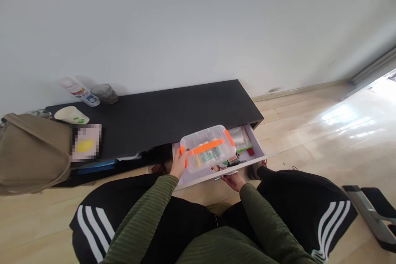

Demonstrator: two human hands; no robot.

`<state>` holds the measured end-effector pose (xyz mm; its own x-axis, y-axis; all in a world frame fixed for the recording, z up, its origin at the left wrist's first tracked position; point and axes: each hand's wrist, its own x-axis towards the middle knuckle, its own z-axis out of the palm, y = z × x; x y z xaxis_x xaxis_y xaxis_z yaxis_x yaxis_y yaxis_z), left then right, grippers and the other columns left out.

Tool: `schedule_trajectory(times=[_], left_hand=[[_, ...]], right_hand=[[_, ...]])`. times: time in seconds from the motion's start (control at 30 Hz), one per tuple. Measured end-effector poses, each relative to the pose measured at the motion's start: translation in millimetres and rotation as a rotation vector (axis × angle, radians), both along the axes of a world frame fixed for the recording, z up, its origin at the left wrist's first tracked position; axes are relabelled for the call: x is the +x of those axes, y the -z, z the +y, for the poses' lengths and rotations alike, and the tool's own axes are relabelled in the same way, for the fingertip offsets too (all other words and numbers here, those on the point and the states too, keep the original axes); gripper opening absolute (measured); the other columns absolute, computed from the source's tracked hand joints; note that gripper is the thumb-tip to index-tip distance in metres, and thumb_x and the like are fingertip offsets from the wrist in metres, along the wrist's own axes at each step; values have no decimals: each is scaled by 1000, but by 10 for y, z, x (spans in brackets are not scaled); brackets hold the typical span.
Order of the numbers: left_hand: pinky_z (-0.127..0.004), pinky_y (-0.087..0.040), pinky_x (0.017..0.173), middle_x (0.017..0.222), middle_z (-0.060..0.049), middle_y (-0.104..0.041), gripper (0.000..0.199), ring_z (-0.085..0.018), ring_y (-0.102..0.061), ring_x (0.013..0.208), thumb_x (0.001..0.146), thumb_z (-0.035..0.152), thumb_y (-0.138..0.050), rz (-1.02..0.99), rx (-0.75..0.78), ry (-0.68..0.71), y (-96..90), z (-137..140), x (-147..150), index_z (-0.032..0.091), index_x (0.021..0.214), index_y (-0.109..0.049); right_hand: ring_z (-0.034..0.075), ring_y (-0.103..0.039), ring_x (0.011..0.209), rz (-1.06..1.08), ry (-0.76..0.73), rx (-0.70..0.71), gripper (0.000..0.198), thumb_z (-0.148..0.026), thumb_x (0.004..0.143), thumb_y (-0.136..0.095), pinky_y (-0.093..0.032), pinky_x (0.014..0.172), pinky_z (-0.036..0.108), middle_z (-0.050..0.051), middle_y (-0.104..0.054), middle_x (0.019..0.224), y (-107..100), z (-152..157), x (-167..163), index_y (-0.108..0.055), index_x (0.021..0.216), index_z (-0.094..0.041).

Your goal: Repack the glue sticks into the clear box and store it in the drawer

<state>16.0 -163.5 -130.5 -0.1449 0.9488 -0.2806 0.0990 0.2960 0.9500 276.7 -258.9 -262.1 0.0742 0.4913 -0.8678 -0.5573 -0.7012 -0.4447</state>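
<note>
A clear plastic storage box [202, 137] with an orange handle and orange side latches is over the pulled-out drawer [182, 179], tilted a little. Small bottles with white and green parts show through its lid. My left hand [178, 165] grips the box by its left end, thumb on top near the latch. At the drawer's front, my right hand [234, 181] has its fingers curled at the metal drawer handle [226, 175], with the fingertips partly hidden. Beside and under the box, the drawer holds a clear packet, a green-edged item and a red piece [251, 152].
The drawer belongs to a low black cabinet [185, 105] against the wall. On its left stand a spray can [81, 92], a glass [105, 93], a paper cup [70, 114] and a brown bag [34, 152]. A grey metal-and-black object [368, 210] is on the floor at right.
</note>
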Motion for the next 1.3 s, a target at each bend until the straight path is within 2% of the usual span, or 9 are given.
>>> schedule_trajectory(times=[0.17, 0.33, 0.47, 0.6, 0.83, 0.9, 1.0, 1.07, 1.3], left_hand=[[-32, -45, 83, 90, -3, -62, 37, -22, -59, 90, 72, 48, -57, 64, -29, 54, 248, 129, -109, 20, 95, -60], [-33, -44, 94, 108, -8, -65, 42, -24, -60, 107, 78, 48, -54, 94, -72, 139, 296, 49, -162, 18, 108, -58], [-33, -45, 89, 95, -5, -64, 30, -22, -62, 94, 84, 45, -51, 183, -48, 227, 254, -41, -162, 20, 100, -54], [-33, -45, 77, 76, -1, -60, 19, -22, -61, 77, 84, 40, -53, 395, -37, 297, 273, -22, -235, 22, 90, -49], [-34, -46, 79, 80, -9, -67, 22, -28, -67, 86, 88, 40, -51, 526, -220, 241, 431, 85, -396, 19, 91, -56], [-34, -46, 78, 79, -11, -67, 23, -28, -67, 85, 90, 39, -52, 615, -200, 293, 403, 67, -395, 18, 91, -59], [-33, -44, 79, 96, -16, -67, 29, -28, -67, 90, 96, 37, -44, 864, -89, 372, 274, 40, -405, 16, 96, -63], [-32, -43, 78, 104, -15, -66, 32, -26, -66, 93, 99, 35, -38, 950, -22, 371, 161, 44, -432, 17, 98, -64], [-29, -35, 69, 90, -7, -64, 32, -21, -60, 83, 99, 34, -35, 887, 95, 266, -119, -63, -459, 22, 80, -58]], right_hand=[[13, -70, 58, -16, 33, -32, 26, 2, 71, -61, -52, 49, 15, -1, -67, 64, -33, -12, -61, -57, 83, -20], [13, -67, 54, -42, 81, -35, 26, 0, 70, -66, -52, 48, 17, -3, -62, 57, -52, 20, -126, -52, 77, -22], [13, -66, 54, -55, 102, -22, 24, -2, 71, -66, -52, 49, 18, -3, -62, 56, -82, 29, -160, -51, 74, -22], [13, -66, 54, -71, 107, -25, 20, -5, 74, -65, -51, 48, 18, -2, -63, 58, -114, 37, -185, -53, 75, -21], [12, -64, 53, -97, 126, -35, 20, -7, 77, -64, -52, 51, 18, -2, -60, 56, -139, 67, -239, -51, 73, -21], [13, -63, 53, -102, 136, -39, 19, -7, 80, -61, -51, 49, 18, -2, -59, 55, -138, 79, -245, -51, 72, -21], [13, -62, 53, -107, 151, -40, 21, -3, 82, -56, -49, 46, 18, 0, -59, 54, -123, 106, -242, -53, 71, -20], [13, -62, 52, -109, 159, -31, 21, -2, 82, -56, -49, 46, 18, 0, -59, 55, -104, 135, -238, -54, 71, -20], [11, -62, 52, -104, 157, 51, 20, -4, 73, -66, -51, 46, 16, -4, -61, 57, -17, 387, -233, -54, 73, -20]])
